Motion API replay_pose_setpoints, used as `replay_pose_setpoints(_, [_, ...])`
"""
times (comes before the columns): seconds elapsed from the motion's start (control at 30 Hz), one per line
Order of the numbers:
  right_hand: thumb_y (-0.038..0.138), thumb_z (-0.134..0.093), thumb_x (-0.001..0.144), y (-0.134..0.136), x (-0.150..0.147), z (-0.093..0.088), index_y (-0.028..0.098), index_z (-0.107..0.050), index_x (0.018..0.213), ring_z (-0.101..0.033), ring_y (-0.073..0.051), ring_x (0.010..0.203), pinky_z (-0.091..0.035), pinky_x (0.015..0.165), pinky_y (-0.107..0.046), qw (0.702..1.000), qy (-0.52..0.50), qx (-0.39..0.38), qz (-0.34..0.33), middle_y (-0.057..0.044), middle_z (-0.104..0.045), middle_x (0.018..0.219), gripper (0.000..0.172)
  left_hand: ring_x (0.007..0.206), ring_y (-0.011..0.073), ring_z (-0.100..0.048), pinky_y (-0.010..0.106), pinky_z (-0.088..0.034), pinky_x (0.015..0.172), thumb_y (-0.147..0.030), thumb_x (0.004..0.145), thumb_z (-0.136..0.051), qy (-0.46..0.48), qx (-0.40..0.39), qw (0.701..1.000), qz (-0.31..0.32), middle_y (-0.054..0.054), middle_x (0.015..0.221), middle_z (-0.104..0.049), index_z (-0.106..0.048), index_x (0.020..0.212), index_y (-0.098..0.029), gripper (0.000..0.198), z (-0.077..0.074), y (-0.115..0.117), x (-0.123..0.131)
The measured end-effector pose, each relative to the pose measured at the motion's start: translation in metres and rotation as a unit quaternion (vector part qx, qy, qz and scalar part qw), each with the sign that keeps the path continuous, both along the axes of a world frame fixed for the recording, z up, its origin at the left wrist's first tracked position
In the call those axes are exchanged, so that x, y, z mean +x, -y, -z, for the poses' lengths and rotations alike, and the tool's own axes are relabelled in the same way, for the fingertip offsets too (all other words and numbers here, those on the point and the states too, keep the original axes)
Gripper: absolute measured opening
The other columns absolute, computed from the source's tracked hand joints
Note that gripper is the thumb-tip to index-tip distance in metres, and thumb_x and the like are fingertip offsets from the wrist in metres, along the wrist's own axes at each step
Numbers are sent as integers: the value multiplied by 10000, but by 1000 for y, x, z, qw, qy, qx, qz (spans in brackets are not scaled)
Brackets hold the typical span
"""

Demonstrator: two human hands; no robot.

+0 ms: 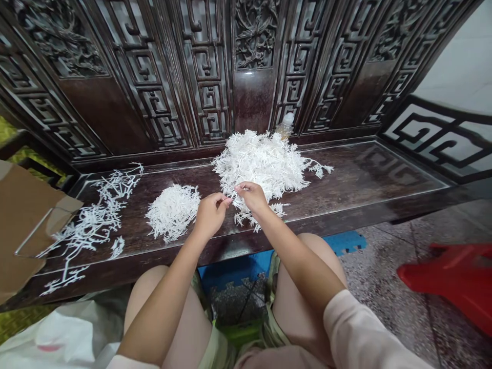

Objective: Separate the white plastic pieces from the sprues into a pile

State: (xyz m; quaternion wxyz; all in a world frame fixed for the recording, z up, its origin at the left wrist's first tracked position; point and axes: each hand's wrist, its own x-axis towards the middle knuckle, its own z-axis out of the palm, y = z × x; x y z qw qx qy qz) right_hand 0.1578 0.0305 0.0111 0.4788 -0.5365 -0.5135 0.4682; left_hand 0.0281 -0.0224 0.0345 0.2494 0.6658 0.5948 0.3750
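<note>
My left hand (212, 211) is pinched on a small white branched piece (232, 196) in front of the large pile. The fingers of my right hand (249, 195) close on the same piece from the right. Behind my hands rises a large heap of white branched pieces (265, 161) on the dark wooden bench (369, 179). A smaller, round pile of white bits (173, 211) lies left of my left hand. Farther left, bare white branching stems (92, 220) are spread out.
A small bottle (285, 125) stands behind the large heap, against the carved backrest (253, 97). A cardboard box (26, 220) is at the far left. On the floor at right is a red plastic object (453, 277).
</note>
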Motion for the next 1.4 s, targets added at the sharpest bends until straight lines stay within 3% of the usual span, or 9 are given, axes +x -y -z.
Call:
replay_pose_setpoints(0.27, [312, -527, 614, -4, -11, 14, 172, -552, 595, -491, -135, 678, -375, 686, -257, 998, 0, -4, 68, -3, -556, 671, 143, 639, 145, -502, 255, -359, 625, -262, 748, -452, 2, 20, 1000, 12, 11, 622, -549, -509, 575, -177, 201, 8, -4, 8])
replay_pose_setpoints(0.37, [292, -516, 627, -10, -6, 19, 175, -549, 604, -504, -142, 724, -378, 711, -266, 995, -4, 0, 95, -15, -574, 729, 124, 620, 141, -501, 253, -366, 611, -285, 746, -464, 64, -1, 997, 37, 10, 605, -543, -517, 582, -169, 208, 6, 1, 12])
replay_pose_setpoints(0.5, [278, -522, 618, -27, 14, 13, 168, -515, 592, -474, -123, 665, -371, 670, -261, 980, -40, -55, 188, -10, -542, 689, 112, 620, 137, -516, 254, -393, 628, -366, 741, -495, 171, -46, 978, 110, 18, 612, -570, -571, 633, -159, 245, 2, 5, 9])
replay_pose_setpoints(0.73, [376, -571, 572, -18, 16, -4, 170, -562, 651, -438, -99, 600, -357, 610, -245, 995, -68, -48, 62, 4, -540, 688, 220, 668, 149, -558, 271, -411, 676, -363, 632, -594, 211, -103, 963, -132, 51, 708, -634, -647, 792, -140, 279, 29, -40, -48])
replay_pose_setpoints(0.9, [378, -573, 571, -9, 11, -7, 168, -564, 650, -434, -101, 591, -330, 598, -253, 996, -37, -76, 15, -3, -559, 690, 225, 707, 183, -582, 284, -405, 680, -278, 631, -565, 43, -114, 962, -243, 72, 787, -653, -634, 935, -153, 336, 38, -47, -90])
replay_pose_setpoints(1.03, [388, -573, 575, -9, 12, -11, 170, -568, 659, -438, -104, 599, -328, 604, -255, 997, -31, -73, 16, -8, -573, 711, 234, 901, 246, -569, 326, -389, 774, -299, 635, -575, -45, -144, 950, -273, 117, 1021, -611, -546, 1097, -175, 479, 40, -44, -102])
replay_pose_setpoints(1.17, [395, -564, 592, -8, 11, -7, 172, -567, 650, -448, -111, 613, -351, 634, -259, 998, -26, -48, -6, 2, -557, 675, 230, 1043, 272, -500, 341, -348, 859, -351, 664, -563, -33, -158, 965, -205, 145, 1149, -539, -572, 1049, -159, 430, 36, -42, -84])
replay_pose_setpoints(1.3, [413, -550, 625, -9, 10, -1, 176, -595, 661, -480, -131, 676, -368, 694, -272, 999, 14, 6, -40, -4, -573, 707, 243, 840, 201, -577, 308, -395, 771, -488, 734, -455, 130, -200, 971, -7, 89, 969, -623, -587, 1003, -170, 437, 22, -31, -44])
replay_pose_setpoints(1.4, [405, -553, 639, -6, 9, -2, 178, -612, 669, -505, -139, 730, -367, 739, -276, 997, 15, 16, -69, -4, -592, 732, 236, 753, 170, -567, 288, -396, 738, -515, 684, -518, 175, -208, 960, 72, 51, 826, -633, -615, 879, -163, 414, 17, -19, -19])
